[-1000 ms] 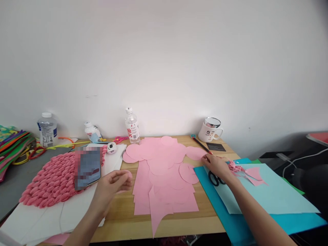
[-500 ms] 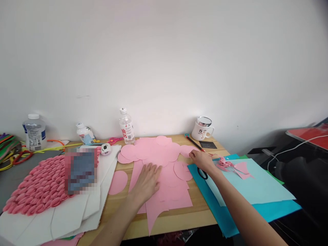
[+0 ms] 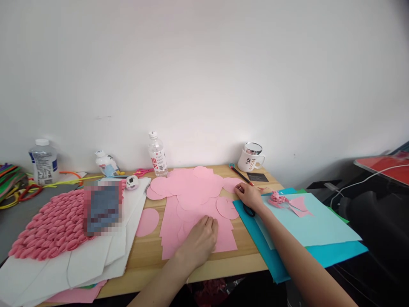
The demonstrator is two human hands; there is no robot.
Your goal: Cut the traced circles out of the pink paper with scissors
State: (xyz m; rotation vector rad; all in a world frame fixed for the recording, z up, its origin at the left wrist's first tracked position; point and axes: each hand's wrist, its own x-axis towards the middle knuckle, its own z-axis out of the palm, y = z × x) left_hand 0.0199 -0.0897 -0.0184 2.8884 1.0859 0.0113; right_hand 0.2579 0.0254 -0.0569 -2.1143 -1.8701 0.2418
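Note:
Pink paper sheets (image 3: pixel 169 226) and several overlapping pink paper circles (image 3: pixel 194 187) cover the middle of the wooden table. My left hand (image 3: pixel 200 241) rests low on this pile, its fingers bunched together; whatever they may grip is hidden. At the right side my right hand (image 3: pixel 249 197) is closed, with thumb and fingertips at the edge of a pink paper circle (image 3: pixel 230 184). Under that hand lie scissors with black handles (image 3: pixel 248 210), mostly covered. A dark pencil (image 3: pixel 240 173) lies just behind it.
Blue and pale-blue sheets (image 3: pixel 319 221) with pink scraps (image 3: pixel 277 198) lie right. A mug (image 3: pixel 251 158) and a plastic bottle (image 3: pixel 157 155) stand by the wall. Left are white sheets (image 3: pixel 92 264) under a pink petal-like piece (image 3: pixel 51 226). One pink circle (image 3: pixel 148 222) lies apart.
My left hand has slid toward me and to the right, and its spread fingers have drawn together. The pointed pink scrap at the table's front is no longer visible. My right hand has barely moved.

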